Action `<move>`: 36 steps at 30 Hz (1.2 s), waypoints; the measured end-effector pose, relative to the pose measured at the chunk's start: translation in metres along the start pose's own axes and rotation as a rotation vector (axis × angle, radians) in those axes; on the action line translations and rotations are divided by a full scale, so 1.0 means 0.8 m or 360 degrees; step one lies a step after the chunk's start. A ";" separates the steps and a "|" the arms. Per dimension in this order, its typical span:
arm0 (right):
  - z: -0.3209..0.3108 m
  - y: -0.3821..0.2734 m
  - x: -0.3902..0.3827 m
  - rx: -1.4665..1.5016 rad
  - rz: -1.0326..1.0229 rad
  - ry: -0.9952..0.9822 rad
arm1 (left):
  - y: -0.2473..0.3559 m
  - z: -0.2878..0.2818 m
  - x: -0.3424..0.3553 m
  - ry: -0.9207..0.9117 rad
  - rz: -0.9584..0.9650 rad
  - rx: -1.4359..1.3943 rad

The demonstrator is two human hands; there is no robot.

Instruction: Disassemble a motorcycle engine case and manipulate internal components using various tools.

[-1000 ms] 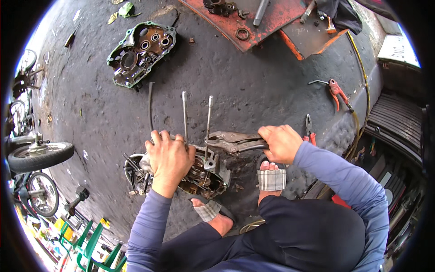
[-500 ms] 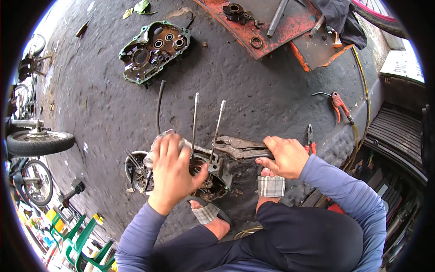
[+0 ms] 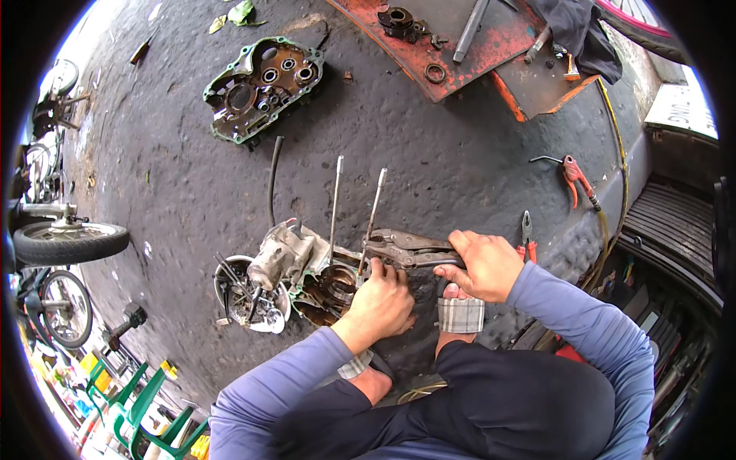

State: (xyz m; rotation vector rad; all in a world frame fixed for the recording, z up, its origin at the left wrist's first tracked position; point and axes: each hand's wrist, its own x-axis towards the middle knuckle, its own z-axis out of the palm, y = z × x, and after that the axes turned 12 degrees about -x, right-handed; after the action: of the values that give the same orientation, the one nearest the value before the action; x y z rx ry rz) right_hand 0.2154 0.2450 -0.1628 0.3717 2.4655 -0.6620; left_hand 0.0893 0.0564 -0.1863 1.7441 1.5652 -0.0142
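Locking pliers point(image 3: 414, 247) are gripped by their handles in my right hand point(image 3: 484, 266), fingers wrapped round. Their jaws meet the right-hand upright metal stud point(image 3: 374, 201) of the motorcycle engine case point(image 3: 290, 253). A second stud point(image 3: 336, 203) rises to its left. My left hand point(image 3: 381, 305) has its fingers curled over the right end of the case, below the plier jaws, and hides that part. The case lies on the ground in front of my feet, its round opening showing dark, oily metal. A metal bowl point(image 3: 277, 319) of small parts sits against its left side.
An open case half point(image 3: 264, 90) lies farther off on the dark ground. A red metal sheet point(image 3: 491, 57) carries parts and tools. To the right are a red air blow gun point(image 3: 573, 176), red-handled pliers point(image 3: 527, 230) and a yellow hose point(image 3: 616, 146). Wheels point(image 3: 69, 241) line the left.
My left hand has moved right and down, from over the left part of the engine case to its right end, uncovering the case. My right hand and the locking pliers stay almost in place.
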 end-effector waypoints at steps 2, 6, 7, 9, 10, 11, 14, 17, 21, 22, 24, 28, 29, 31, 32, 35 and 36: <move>-0.001 0.000 0.002 0.0000 0.0004 0.0016 | 0.000 0.003 0.001 0.0035 -0.0034 -0.0042; -0.006 -0.006 0.002 0.0006 0.0016 -0.0050 | -0.004 0.025 0.002 0.0227 -0.0038 0.0005; -0.007 -0.006 0.001 -0.0014 0.0029 -0.0048 | -0.004 0.026 0.003 0.0276 -0.0044 0.0010; -0.003 -0.008 -0.003 -0.0014 0.0033 0.0007 | -0.003 0.030 0.005 0.0325 -0.0049 0.0010; -0.003 -0.008 -0.004 -0.0015 0.0032 0.0068 | -0.004 0.033 0.006 0.0314 -0.0058 -0.0007; -0.005 -0.010 -0.005 -0.0019 0.0036 0.0065 | -0.004 0.034 0.007 0.0302 -0.0067 -0.0024; -0.010 -0.014 -0.008 0.0011 0.0094 -0.0068 | -0.002 0.033 0.008 0.0276 -0.0057 -0.0007; -0.007 -0.019 -0.017 0.0047 0.0102 -0.0033 | -0.002 0.039 0.013 0.0216 -0.0059 -0.0001; -0.015 -0.031 -0.025 0.0032 0.0172 -0.0082 | -0.002 0.038 0.014 0.0217 -0.0041 -0.0009; -0.024 -0.038 -0.026 0.0050 0.0233 -0.0147 | -0.003 0.039 0.017 0.0182 -0.0062 -0.0030; -0.029 -0.047 -0.028 0.0067 0.0293 -0.0205 | -0.005 0.045 0.016 0.0150 -0.0083 -0.0043; -0.021 -0.048 -0.031 -0.0027 0.0268 -0.0104 | -0.004 0.052 0.012 0.0288 -0.0082 0.0023; -0.021 -0.046 -0.031 -0.0057 0.0250 -0.0083 | -0.001 0.046 0.012 0.0225 -0.0108 0.0081; -0.001 -0.035 -0.033 -0.0072 0.0208 0.0054 | 0.008 0.029 0.014 0.0114 -0.0113 0.0125; 0.006 -0.034 -0.035 -0.0077 0.0161 0.0184 | 0.010 0.016 0.013 -0.0059 -0.0130 0.0107; -0.001 -0.035 -0.035 -0.0040 0.0224 0.0085 | 0.008 0.024 0.004 -0.0007 -0.0143 0.0132; 0.000 -0.035 -0.034 -0.0035 0.0224 0.0084 | 0.008 0.028 -0.002 0.0138 -0.0106 0.0190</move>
State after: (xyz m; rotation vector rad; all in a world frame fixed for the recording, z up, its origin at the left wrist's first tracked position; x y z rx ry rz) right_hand 0.2262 0.2180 -0.1369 0.5550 2.4666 -0.5728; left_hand 0.1054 0.0434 -0.1980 1.8044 1.7161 -0.0674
